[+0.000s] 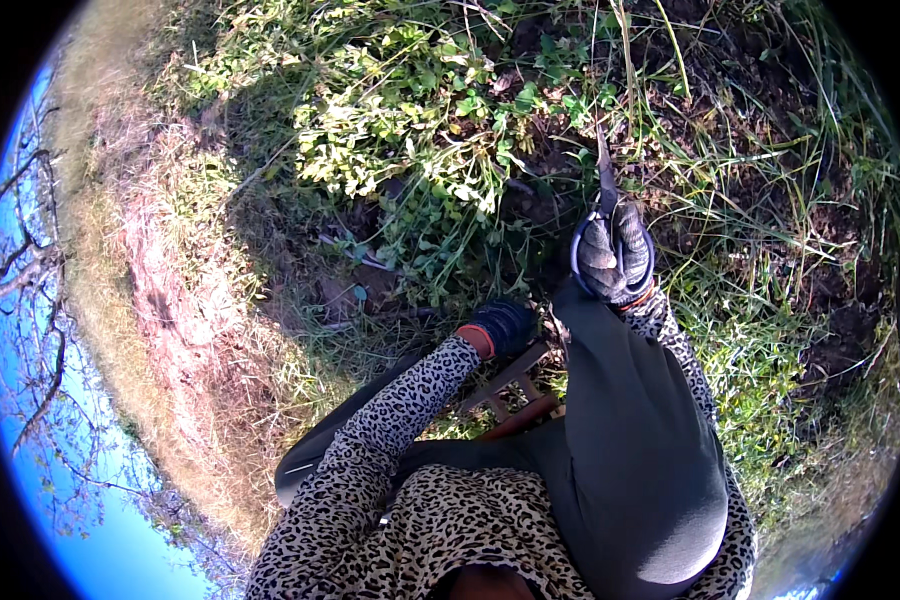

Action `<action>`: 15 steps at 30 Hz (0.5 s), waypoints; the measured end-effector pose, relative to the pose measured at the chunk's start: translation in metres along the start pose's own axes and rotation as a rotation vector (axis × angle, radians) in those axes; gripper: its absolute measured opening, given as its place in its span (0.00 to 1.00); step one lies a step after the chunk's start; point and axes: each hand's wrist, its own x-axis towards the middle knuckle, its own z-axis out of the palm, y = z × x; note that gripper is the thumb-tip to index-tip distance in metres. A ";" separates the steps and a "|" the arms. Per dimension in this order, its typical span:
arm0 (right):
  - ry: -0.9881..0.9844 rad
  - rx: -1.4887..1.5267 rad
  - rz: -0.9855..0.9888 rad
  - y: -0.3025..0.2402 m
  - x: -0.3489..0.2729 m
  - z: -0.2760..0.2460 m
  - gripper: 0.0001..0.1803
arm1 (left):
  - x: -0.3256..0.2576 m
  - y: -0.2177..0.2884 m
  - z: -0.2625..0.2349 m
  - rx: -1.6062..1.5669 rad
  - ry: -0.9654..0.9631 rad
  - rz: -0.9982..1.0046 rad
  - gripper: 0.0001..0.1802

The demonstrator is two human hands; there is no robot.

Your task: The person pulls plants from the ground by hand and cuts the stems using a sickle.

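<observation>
In my right hand (620, 252), which wears a dark grey glove, is a pair of scissors (606, 178) with large rounded handles. My fingers wrap through the handles, and the narrow dark blades point away from me into the grass, looking closed together. My left hand (505, 325), in a dark blue glove with an orange cuff, is low beside my bent right knee. Its fingertips are in shadow, so their grip and anything in them do not show. Leafy green plants (410, 150) grow just beyond both hands.
Beneath me is a low wooden stool (520, 405), partly hidden by my legs. Long grass (770, 200) stands on the right, with bare soil (840, 345) showing through. Dry straw-coloured ground (180, 330) lies to the left, and bare tree branches (40, 270) rise at the far left.
</observation>
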 end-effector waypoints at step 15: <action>-0.037 -0.085 0.018 0.000 0.009 -0.011 0.40 | 0.100 -0.010 -0.127 -0.056 0.485 -0.514 0.22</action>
